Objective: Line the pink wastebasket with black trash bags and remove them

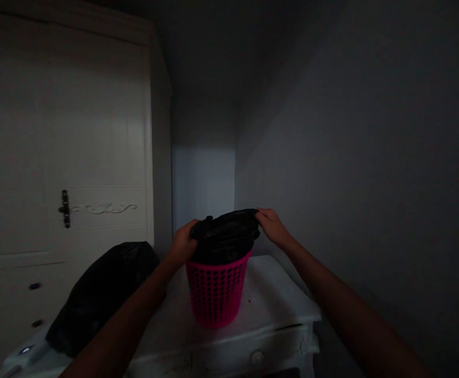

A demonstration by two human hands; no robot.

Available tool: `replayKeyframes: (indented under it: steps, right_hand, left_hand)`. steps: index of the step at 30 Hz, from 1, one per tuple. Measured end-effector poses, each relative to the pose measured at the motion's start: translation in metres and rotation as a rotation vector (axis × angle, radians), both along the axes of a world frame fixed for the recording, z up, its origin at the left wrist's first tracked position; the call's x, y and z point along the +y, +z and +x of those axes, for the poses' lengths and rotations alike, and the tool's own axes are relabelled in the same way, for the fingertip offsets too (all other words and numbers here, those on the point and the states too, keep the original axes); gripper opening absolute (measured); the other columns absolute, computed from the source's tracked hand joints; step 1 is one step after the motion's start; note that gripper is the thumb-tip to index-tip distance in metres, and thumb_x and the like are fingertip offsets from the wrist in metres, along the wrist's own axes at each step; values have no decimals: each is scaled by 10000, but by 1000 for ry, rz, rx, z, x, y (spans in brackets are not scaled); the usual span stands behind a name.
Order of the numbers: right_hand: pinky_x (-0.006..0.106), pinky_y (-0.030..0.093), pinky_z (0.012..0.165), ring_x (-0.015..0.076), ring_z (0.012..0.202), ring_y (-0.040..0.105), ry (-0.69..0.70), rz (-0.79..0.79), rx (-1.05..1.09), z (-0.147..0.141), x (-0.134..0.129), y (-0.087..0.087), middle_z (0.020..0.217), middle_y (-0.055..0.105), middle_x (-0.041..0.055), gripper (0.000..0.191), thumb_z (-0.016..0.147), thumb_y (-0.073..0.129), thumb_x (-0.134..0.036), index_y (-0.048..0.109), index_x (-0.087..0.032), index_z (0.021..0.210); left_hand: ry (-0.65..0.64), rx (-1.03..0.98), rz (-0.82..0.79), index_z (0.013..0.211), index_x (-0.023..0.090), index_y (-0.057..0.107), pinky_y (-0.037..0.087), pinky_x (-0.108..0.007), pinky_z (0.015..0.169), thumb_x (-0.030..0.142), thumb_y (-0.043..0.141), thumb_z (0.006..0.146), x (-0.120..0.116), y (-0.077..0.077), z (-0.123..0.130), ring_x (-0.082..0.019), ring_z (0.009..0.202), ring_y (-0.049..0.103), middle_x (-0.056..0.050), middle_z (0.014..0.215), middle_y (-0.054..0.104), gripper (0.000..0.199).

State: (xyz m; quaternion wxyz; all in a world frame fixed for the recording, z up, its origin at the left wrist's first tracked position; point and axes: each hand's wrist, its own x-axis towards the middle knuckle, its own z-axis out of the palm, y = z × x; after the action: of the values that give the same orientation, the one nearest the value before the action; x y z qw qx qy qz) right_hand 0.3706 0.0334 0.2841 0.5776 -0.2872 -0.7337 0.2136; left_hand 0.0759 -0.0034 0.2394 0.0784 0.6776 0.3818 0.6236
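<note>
A pink perforated wastebasket stands upright on a white dresser. Inside it sits a black trash bag, its upper part bunched above the basket's rim. My left hand grips the bag's edge on the left side, close to the rim. On the right, my right hand pinches the bag's top edge, a little higher than the rim. The bag's mouth is stretched between both hands. How far the bag reaches down inside the basket is hard to make out through the dark holes.
A large full-looking black bag rests left of the basket, partly behind my left forearm. The white dresser has a drawer with a knob at the front. A white wardrobe stands at left; a grey wall rises at right. The light is dim.
</note>
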Motion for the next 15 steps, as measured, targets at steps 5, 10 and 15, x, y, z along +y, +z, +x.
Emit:
replayKeyframes:
  steps: [5,10,15]
  right_hand:
    - [401,517,1003,264,1077,673,497,-121,262,-22,-28,6,1071,752,53,363,797,692,-467,746,-246,1080]
    - [458,458,1166,287,1328,590,630,-176,47,-24,-27,-13,1413,656,72,979,582,962,-288,536,-302,1464]
    - [471,563,1012,274,1066,709,431,-237,112,-32,-2,-34,1153,770,82,650,532,990,-316,723,-199,1114]
  left_hand:
    - [-23,-274,-16,960,223,786,555,-461,987,304,789,719,-3,6,13,-306,989,723,-59,927,796,254]
    - [-122,-530,-125,1056,204,761,592,-448,958,441,905,682,-14,9,10,-287,1008,741,-83,1004,787,466]
    - [-39,-260,-99,1023,187,748,579,-415,981,676,740,789,-24,5,4,-263,1036,727,-82,1030,784,542]
